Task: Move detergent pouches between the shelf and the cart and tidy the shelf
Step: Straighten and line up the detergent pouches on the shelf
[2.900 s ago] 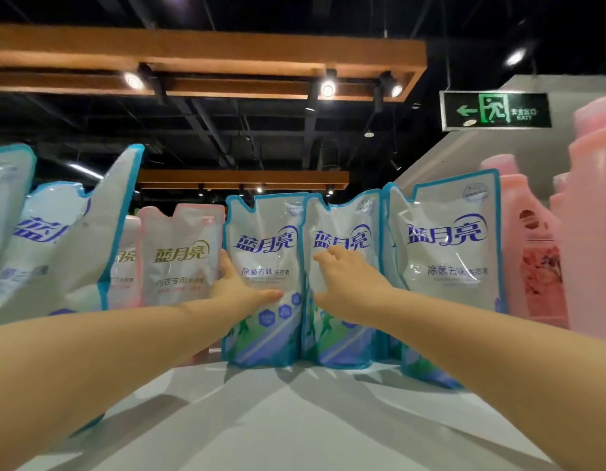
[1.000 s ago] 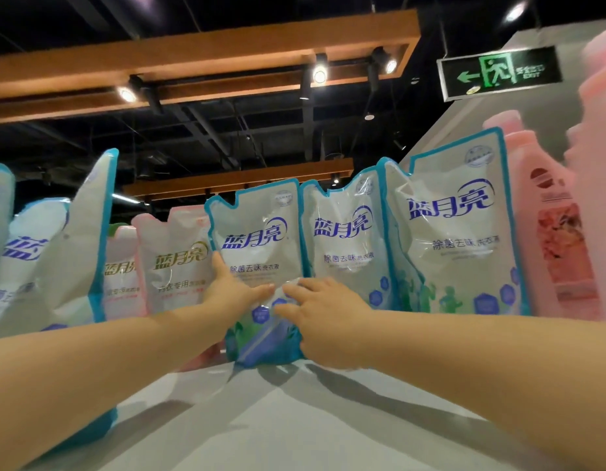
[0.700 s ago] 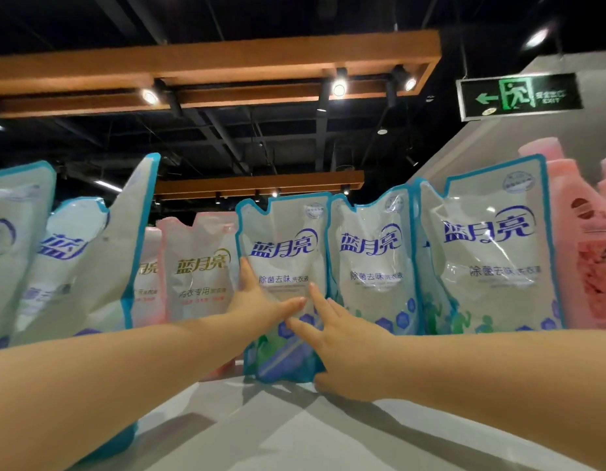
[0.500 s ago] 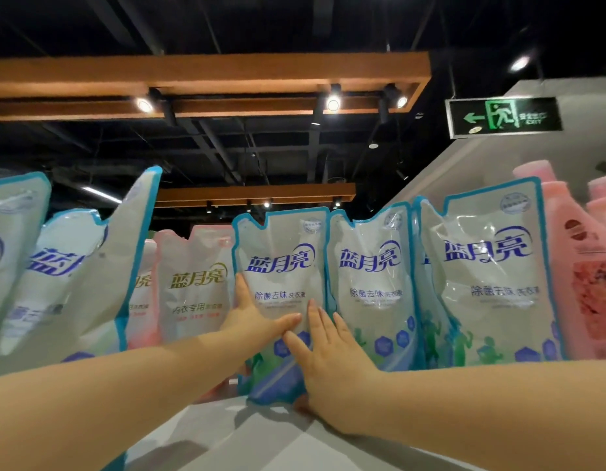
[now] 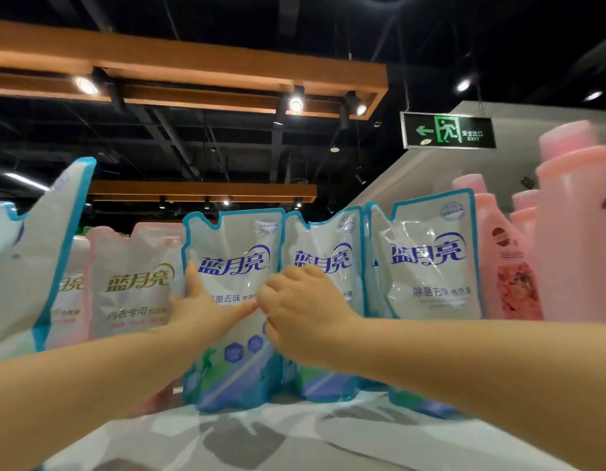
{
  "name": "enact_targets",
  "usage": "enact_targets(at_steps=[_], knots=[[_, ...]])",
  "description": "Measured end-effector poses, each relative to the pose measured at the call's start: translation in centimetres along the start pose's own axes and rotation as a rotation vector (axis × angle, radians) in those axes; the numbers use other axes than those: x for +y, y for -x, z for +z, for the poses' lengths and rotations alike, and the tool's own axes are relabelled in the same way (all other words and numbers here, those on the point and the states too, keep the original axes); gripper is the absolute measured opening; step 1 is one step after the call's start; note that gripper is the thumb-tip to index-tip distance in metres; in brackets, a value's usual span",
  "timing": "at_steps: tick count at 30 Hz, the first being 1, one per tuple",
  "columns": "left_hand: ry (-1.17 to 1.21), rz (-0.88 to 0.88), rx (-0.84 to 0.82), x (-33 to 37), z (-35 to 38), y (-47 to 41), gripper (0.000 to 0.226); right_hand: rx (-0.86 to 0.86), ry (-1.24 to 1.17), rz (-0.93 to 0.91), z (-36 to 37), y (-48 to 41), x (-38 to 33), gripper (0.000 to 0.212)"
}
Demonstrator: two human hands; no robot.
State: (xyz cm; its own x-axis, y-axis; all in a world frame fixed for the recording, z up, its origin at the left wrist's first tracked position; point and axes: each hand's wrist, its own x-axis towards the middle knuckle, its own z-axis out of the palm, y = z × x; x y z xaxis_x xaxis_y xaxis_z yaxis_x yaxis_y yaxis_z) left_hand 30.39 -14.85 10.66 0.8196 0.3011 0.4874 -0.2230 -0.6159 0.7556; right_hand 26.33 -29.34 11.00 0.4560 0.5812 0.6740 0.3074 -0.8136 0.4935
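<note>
Shelf [image 5: 295,440]: grey top, carries the row.
Left grip [image 5: 206,311]: released, flat on the blue pouch [image 5: 233,266], thumb up its left edge, likely steadying it upright.
Right grip [image 5: 305,317]: fingers curled at that pouch's right edge; grasping or nudging, cannot tell.
Blue pouch: stands mid-shelf, touching the neighbour pouch [image 5: 328,239] on its right.
Change: right fingers lay straight earlier; now curled.

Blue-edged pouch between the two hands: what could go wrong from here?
1. The pouch stands tight against its neighbour; pulling it out could tip that one.
2. The left hand only presses flat on its front, so the soft pouch might slip.
3. The leaning pouch at far left looks unsteady and may fall.
</note>
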Motion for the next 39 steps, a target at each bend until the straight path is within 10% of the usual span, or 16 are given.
enact_targets(at_steps=[4, 12, 26, 39], knots=[[0.058, 0.294, 0.106, 2.3, -0.9, 1.7, 0.104, 0.116, -0.015, 0.291, -4.7, -4.4, 5.2, 0.030], [-0.109, 0.407, -0.252, 2.1, 0.9, 3.6, 0.093, -0.424, 0.234, 0.568, -5.5, -7.6, 9.1, 0.036], [-0.568, 0.446, -0.365, 0.1, 0.0, 3.6, 0.058, -0.479, 0.270, 0.505, -5.7, -9.0, 11.6, 0.041], [0.044, 0.327, -0.317, 1.6, -0.9, 3.8, 0.091, -0.080, -0.005, 0.430, -9.9, -5.9, 10.3, 0.012]])
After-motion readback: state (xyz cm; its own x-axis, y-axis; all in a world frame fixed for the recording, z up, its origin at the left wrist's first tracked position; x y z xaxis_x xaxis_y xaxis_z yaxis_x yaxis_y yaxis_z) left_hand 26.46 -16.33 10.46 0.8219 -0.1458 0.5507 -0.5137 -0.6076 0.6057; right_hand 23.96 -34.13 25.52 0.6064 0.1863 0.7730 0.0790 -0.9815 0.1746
